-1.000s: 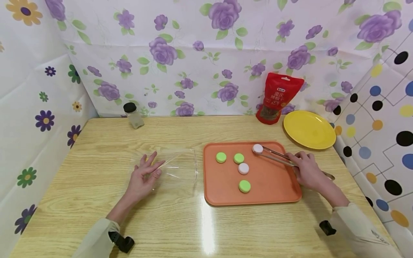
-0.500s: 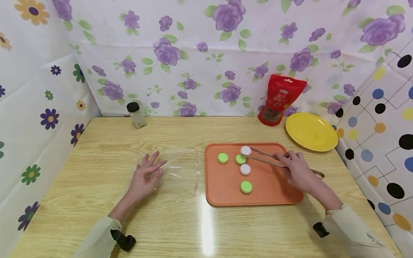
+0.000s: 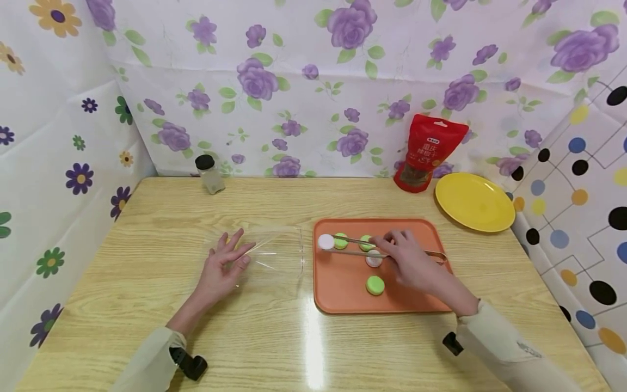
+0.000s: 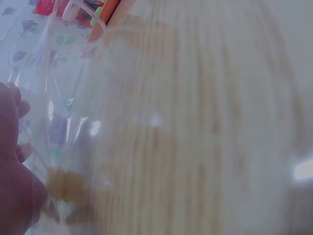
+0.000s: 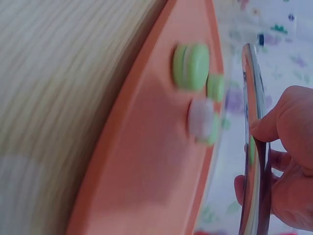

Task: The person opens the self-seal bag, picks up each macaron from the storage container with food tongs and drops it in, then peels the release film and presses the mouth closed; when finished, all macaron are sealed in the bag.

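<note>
My right hand (image 3: 413, 262) grips metal tongs (image 3: 357, 254), which reach leftward over the tray. Between their tips is a white macaron (image 3: 326, 242), close to the left rim of the orange tray (image 3: 416, 296). Three green macarons (image 3: 375, 285) and another white macaron (image 3: 374, 259) lie on the tray, some partly covered by the tongs. On the left, my left hand (image 3: 222, 271) pinches the edge of a clear plastic box (image 3: 279, 256) between thumb and finger. The left wrist view shows yellow pieces (image 4: 66, 185) through the plastic, beside that hand.
At the back left stands a small jar with a black lid (image 3: 210, 177). A red pouch (image 3: 428, 152) is propped against the rear wall, and a yellow plate (image 3: 475, 201) lies at the back right. Patterned sheets surround the wooden table (image 3: 254, 337) on three sides.
My right hand has moved left across the tray, bringing the tongs and white macaron from the tray's back right to its left side. My left hand stays on the box.
</note>
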The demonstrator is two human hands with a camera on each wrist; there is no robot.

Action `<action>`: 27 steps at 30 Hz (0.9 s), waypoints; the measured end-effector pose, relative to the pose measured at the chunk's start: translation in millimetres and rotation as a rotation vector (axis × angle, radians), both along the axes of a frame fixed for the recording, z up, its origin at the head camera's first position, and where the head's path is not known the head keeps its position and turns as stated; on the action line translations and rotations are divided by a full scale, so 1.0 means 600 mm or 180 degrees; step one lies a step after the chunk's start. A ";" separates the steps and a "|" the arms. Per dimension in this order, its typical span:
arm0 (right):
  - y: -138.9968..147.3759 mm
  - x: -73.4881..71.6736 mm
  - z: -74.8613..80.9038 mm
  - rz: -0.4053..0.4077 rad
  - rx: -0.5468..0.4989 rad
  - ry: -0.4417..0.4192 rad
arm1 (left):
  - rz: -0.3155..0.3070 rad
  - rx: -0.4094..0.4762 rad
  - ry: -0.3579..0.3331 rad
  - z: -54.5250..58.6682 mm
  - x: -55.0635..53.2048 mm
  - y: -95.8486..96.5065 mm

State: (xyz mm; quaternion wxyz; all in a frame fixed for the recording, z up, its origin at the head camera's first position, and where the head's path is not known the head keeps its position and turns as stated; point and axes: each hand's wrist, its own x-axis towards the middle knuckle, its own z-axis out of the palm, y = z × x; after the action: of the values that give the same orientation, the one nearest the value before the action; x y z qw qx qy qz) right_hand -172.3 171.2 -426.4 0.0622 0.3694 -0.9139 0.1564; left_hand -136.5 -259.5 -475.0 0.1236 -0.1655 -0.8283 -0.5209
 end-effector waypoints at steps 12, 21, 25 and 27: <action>-0.138 -0.009 0.003 0.0446 0.0276 -0.0161 | 0.0081 -0.0064 0.0053 0.003 0.003 0.002; -0.219 -0.018 -0.009 0.0657 0.0337 -0.0076 | 0.0101 -0.0140 0.0015 -0.001 0.000 -0.002; -0.251 -0.021 -0.011 0.0669 0.0329 -0.0113 | 0.0104 -0.0136 0.0046 -0.002 -0.002 -0.003; -0.265 -0.021 -0.013 0.0691 0.0313 -0.0113 | 0.0110 -0.0127 0.0059 -0.001 -0.002 -0.002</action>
State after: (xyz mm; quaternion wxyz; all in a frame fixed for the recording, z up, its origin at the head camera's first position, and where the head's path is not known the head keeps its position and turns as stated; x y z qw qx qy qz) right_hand -185.1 12.3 -434.2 0.0105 0.4660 -0.8760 0.1238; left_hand -137.5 -260.5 -475.4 0.1369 -0.1584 -0.8401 -0.5005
